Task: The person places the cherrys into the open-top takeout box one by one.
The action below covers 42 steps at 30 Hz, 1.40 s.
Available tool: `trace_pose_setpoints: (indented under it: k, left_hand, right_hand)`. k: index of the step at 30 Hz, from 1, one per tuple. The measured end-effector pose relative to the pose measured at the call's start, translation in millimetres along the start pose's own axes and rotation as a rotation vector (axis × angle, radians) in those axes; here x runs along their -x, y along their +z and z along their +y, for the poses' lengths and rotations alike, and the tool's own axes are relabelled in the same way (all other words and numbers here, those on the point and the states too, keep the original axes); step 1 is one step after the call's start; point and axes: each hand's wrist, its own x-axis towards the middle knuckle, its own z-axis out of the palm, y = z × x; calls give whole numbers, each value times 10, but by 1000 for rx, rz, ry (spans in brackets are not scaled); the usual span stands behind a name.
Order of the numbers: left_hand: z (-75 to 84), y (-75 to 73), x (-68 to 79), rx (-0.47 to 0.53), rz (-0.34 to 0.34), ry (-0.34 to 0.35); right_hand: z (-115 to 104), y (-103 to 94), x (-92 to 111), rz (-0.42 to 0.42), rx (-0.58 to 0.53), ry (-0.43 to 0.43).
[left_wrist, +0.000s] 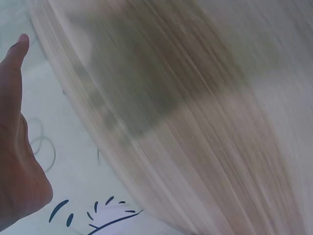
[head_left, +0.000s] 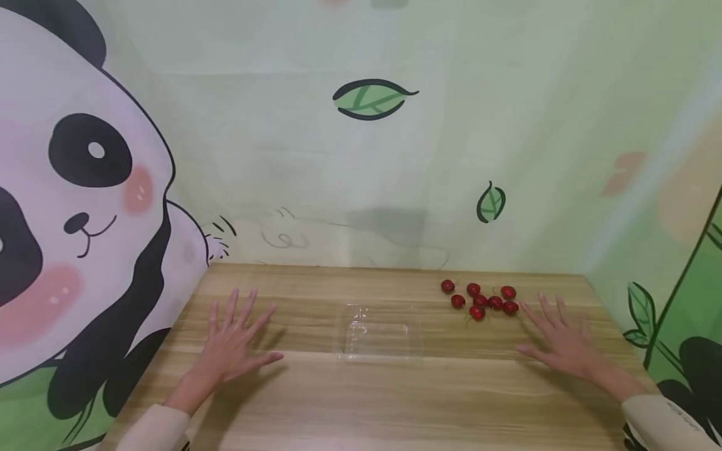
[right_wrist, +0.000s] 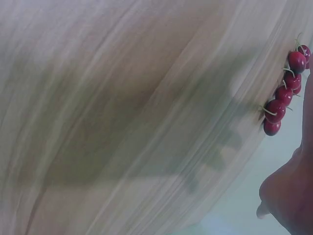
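Note:
In the head view my left hand is over the left side of the table, fingers spread and straight, holding nothing. My right hand is likewise spread on the right side, its fingertips close to a cluster of red cherries with thin stems. Between the hands sits a clear plastic box, see-through and hard to make out against the wood. The left wrist view catches only part of the left hand above bare wood. Several cherries show beside part of the right hand in the right wrist view.
The light wood table ends at a back edge against a pale green backdrop printed with leaves. A large printed panda fills the backdrop's left side. Both hands cast shadows on the wood.

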Motion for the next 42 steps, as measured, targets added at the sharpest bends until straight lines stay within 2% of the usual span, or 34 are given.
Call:
trace_pose_setpoints:
  k: [4,8,13,17,20,23,28,31,42]
  left_hand:
    - [42,-16,-46,39,-30,-47]
    - [116,-22,-80,134,-56,-94]
    - [194,-5,-120,294,-43,-80]
    - [258,-4,-144,490,-41,-40]
    - [315,-15,-164,664,-99,-46]
    - [376,-8,-193,786,-177,-74]
    - [477,59,-263,902,-295,-90]
    - [541,108,-296,938,-339,-96]
    - [756,253,-398,1106,-384,-70]
  right_hand:
    - [-9,-2,6,-1,-51,7]
    - [-31,21,-9,-1,-110,25]
    - [-29,33,-45,25,-218,5]
    - [-44,20,-77,35,-327,-16]
    - [-70,-10,-92,4,-423,3]
    - [-83,-38,-95,-29,-485,32]
    - [-78,-69,-78,-50,-481,78]
    - [-68,-69,-64,-50,-467,94]
    - [-24,-12,14,-12,-470,102]
